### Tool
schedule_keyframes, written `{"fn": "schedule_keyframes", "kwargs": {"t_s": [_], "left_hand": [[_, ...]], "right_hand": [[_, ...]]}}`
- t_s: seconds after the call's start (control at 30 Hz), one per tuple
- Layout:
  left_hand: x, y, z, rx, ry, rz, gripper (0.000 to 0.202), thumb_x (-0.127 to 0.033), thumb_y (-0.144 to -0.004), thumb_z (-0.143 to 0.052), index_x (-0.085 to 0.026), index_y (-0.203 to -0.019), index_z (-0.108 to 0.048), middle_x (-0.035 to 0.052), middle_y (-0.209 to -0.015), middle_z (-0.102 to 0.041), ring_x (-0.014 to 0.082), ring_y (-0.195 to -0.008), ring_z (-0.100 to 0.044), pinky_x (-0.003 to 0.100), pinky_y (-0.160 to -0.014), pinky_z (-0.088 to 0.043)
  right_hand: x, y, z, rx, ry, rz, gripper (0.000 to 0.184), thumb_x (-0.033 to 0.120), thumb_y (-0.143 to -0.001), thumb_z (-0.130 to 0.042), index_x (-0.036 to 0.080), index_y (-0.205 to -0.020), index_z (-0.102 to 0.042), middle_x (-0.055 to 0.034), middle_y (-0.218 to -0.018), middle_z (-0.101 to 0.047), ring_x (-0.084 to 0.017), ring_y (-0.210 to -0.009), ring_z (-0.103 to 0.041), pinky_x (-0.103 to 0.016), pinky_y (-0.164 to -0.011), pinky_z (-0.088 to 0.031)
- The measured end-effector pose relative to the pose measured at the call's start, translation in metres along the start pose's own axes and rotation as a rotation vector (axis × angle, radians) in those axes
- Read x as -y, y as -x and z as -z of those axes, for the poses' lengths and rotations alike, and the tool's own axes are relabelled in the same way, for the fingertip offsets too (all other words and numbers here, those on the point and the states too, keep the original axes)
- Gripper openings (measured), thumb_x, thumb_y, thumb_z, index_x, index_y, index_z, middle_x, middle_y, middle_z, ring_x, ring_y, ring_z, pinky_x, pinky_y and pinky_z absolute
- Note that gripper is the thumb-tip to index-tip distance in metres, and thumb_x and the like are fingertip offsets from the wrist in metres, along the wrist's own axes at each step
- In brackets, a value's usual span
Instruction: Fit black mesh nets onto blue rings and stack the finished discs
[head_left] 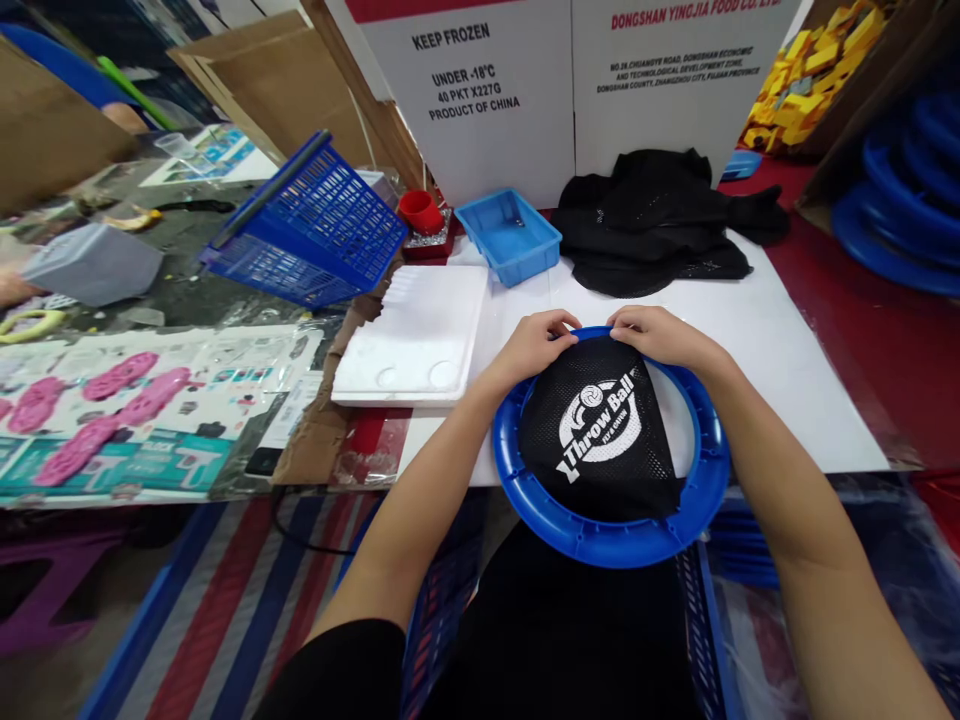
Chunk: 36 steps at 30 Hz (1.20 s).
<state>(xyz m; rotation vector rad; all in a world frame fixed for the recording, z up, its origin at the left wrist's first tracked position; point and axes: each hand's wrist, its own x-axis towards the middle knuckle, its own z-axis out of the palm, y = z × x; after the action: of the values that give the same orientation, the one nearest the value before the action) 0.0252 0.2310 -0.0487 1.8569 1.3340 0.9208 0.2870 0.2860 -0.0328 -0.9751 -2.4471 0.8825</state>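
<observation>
A blue plastic ring (555, 520) lies on the near edge of the white table top (787, 370), right in front of me. A black mesh net (600, 440) printed "Throw Ball" in white lies across the ring. My left hand (534, 345) and my right hand (660, 335) are side by side at the ring's far rim. The fingers of both hands are curled and pinch the net's top edge against the rim.
A white foam tray (420, 335) lies left of the ring. Behind it stand a small blue tray (510, 235), a red cup (420, 212) and a tilted blue basket (315, 225). Black cloth (652, 225) lies at the back. More blue rings (900, 200) are stacked at the right.
</observation>
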Motion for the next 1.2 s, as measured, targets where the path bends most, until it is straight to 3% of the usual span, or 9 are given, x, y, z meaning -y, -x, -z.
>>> {"fn": "schedule_keyframes", "kwargs": {"t_s": [0.2, 0.43, 0.53, 0.67, 0.8, 1.0, 1.2], "left_hand": [[0.001, -0.001, 0.008, 0.088, -0.055, -0.075, 0.016, -0.02, -0.091, -0.066, -0.019, -0.096, -0.081, 0.0048, -0.1, -0.083, 0.0198, -0.093, -0.074, 0.034, -0.088, -0.056], [-0.003, -0.002, 0.011, 0.122, -0.145, -0.137, 0.021, -0.022, -0.097, -0.062, -0.021, -0.104, -0.081, 0.0052, -0.107, -0.083, 0.021, -0.099, -0.074, 0.035, -0.093, -0.056], [-0.009, -0.006, 0.005, 0.11, -0.106, -0.121, 0.024, -0.032, -0.101, -0.061, -0.02, -0.109, -0.081, 0.0071, -0.113, -0.082, 0.0229, -0.104, -0.074, 0.035, -0.092, -0.055], [-0.01, -0.013, -0.003, 0.122, -0.071, -0.086, 0.021, -0.034, -0.095, -0.068, -0.019, -0.098, -0.081, 0.0062, -0.104, -0.082, 0.0235, -0.1, -0.073, 0.035, -0.092, -0.054], [-0.003, -0.017, -0.008, 0.132, -0.084, -0.051, 0.022, -0.034, -0.096, -0.065, -0.018, -0.096, -0.08, 0.0048, -0.095, -0.081, 0.0219, -0.09, -0.071, 0.035, -0.085, -0.052], [-0.007, -0.014, -0.019, 0.024, -0.156, -0.043, 0.019, -0.027, -0.096, -0.061, -0.017, -0.094, -0.077, 0.0065, -0.095, -0.08, 0.0229, -0.089, -0.071, 0.036, -0.084, -0.051], [-0.012, -0.011, -0.017, 0.044, -0.186, -0.052, 0.015, -0.023, -0.094, -0.064, -0.018, -0.093, -0.078, 0.0062, -0.097, -0.081, 0.0234, -0.092, -0.071, 0.037, -0.088, -0.053]], "right_hand": [[-0.001, 0.0, -0.005, -0.05, 0.154, -0.03, 0.021, 0.029, -0.1, -0.061, 0.019, -0.095, -0.079, -0.0123, -0.107, -0.078, -0.029, -0.099, -0.069, -0.042, -0.094, -0.052], [-0.003, 0.001, -0.008, -0.057, 0.249, -0.008, 0.021, 0.028, -0.1, -0.06, 0.02, -0.093, -0.078, -0.0122, -0.106, -0.077, -0.028, -0.098, -0.068, -0.04, -0.093, -0.052], [0.001, 0.0, -0.009, -0.098, 0.174, 0.048, 0.024, 0.03, -0.1, -0.057, 0.02, -0.095, -0.078, -0.0123, -0.101, -0.077, -0.029, -0.096, -0.068, -0.042, -0.092, -0.052], [0.008, -0.003, -0.014, -0.116, -0.031, 0.106, 0.027, 0.036, -0.103, -0.055, 0.022, -0.103, -0.078, -0.0107, -0.111, -0.078, -0.028, -0.104, -0.07, -0.043, -0.098, -0.054], [0.008, -0.007, -0.021, -0.095, -0.053, 0.153, 0.022, 0.034, -0.098, -0.06, 0.022, -0.093, -0.077, -0.0112, -0.116, -0.077, -0.029, -0.109, -0.07, -0.046, -0.103, -0.053], [0.005, -0.012, -0.028, -0.135, -0.017, 0.093, 0.02, 0.027, -0.097, -0.057, 0.022, -0.09, -0.075, -0.0112, -0.109, -0.078, -0.028, -0.104, -0.07, -0.043, -0.098, -0.053], [0.009, -0.015, -0.027, -0.145, 0.047, -0.081, 0.012, 0.021, -0.086, -0.063, 0.021, -0.084, -0.075, -0.0087, -0.097, -0.079, -0.028, -0.095, -0.07, -0.041, -0.09, -0.053]]}}
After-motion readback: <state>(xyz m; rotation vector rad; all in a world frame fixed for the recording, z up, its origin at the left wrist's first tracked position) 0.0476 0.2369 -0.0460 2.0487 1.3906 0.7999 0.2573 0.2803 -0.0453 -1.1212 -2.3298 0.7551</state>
